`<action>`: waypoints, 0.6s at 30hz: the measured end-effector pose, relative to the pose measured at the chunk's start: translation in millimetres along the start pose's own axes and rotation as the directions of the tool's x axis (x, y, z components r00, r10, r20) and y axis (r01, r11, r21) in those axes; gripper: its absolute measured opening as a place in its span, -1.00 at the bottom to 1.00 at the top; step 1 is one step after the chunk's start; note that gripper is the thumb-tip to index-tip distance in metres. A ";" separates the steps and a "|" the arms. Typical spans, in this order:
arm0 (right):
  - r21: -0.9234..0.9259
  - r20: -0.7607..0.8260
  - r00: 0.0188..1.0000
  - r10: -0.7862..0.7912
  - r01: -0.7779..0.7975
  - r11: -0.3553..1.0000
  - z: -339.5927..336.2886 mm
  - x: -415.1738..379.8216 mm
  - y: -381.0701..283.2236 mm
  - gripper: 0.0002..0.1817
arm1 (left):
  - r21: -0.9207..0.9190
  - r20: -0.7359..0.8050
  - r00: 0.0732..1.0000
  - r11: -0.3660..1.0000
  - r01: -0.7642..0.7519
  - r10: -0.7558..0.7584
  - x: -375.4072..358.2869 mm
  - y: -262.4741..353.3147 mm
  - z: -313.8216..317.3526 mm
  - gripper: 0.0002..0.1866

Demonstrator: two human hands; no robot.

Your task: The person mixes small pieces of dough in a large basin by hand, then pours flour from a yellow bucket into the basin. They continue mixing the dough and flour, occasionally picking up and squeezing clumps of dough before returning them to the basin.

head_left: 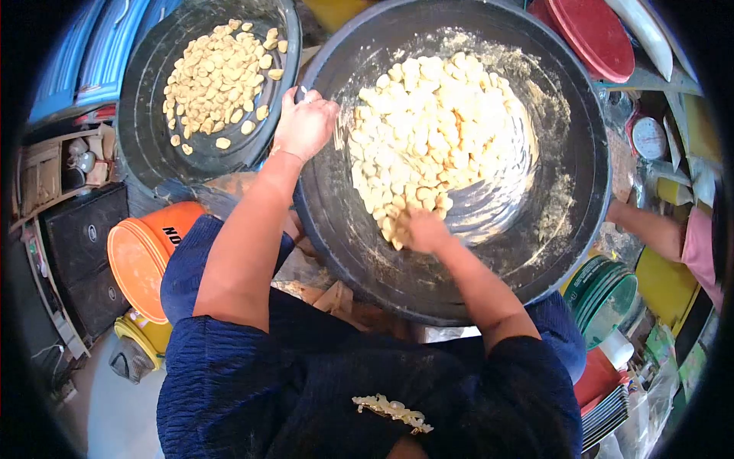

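A big black round basin (569, 252) fills the upper middle, with a heap of pale, flat dough-like pieces (436, 115) on its floor and powdery residue on its walls. My left hand (306, 126) grips the basin's left rim, fingers wrapped over the edge. Inside, at the heap's near edge, my right hand (420, 229) is pushed among the pieces; its fingertips are partly hidden by them and blurred. To the left stands a second dark tub (145, 153) with more such pieces (210, 80), somewhat browner.
An orange bucket (138, 256) and a yellow bucket (145, 336) stand at the left. Another person's arm (650, 229) reaches to the basin's right side. Green buckets (604, 294) are below it. A red lid (592, 34) lies at the upper right.
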State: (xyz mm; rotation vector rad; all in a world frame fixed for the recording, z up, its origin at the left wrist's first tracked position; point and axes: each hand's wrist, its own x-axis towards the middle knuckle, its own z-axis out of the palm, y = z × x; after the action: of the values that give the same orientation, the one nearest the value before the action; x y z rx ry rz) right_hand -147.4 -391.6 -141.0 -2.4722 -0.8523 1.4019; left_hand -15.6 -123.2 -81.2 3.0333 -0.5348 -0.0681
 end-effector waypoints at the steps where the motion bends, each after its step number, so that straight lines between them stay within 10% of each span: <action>1: -0.036 -0.142 0.989 -0.038 0.034 0.999 0.5 16.1 6.7 -0.64 | -0.002 -0.008 1.000 1.000 -0.005 0.005 -0.3 1.0 -1.9 -0.81; 2: -0.009 -0.421 0.897 -0.137 0.147 0.989 4.3 37.9 12.0 -0.71 | 0.000 -0.026 1.000 1.000 -0.004 0.004 1.0 1.0 -2.2 -0.81; 7: 0.000 -0.622 0.783 -0.001 0.002 1.000 -8.2 120.7 -33.4 -0.55 | 0.086 0.016 1.000 0.996 0.004 -0.005 2.2 -0.7 1.2 -0.85; 12: -0.028 -0.296 0.955 -0.028 0.020 0.999 51.4 37.2 -17.0 -0.49 | 0.107 0.037 0.999 0.994 0.013 -0.017 4.0 2.5 -4.7 -0.86; 16: 0.412 -0.059 0.985 -0.160 0.170 0.895 47.5 -30.9 36.5 -0.63 | 0.057 0.001 1.000 0.998 -0.005 0.005 0.2 -3.9 3.1 -0.85; 18: 0.821 0.297 0.939 0.175 -0.345 0.456 1.2 -38.6 75.6 -0.69 | 0.069 0.003 1.000 0.998 -0.010 0.010 1.1 -0.8 0.2 -0.86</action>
State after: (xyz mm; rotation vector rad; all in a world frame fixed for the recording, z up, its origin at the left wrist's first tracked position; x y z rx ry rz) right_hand -133.9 -475.3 -144.7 -1.6886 0.2830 1.5909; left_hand -14.3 -122.9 -81.5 3.0980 -0.5641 -0.0548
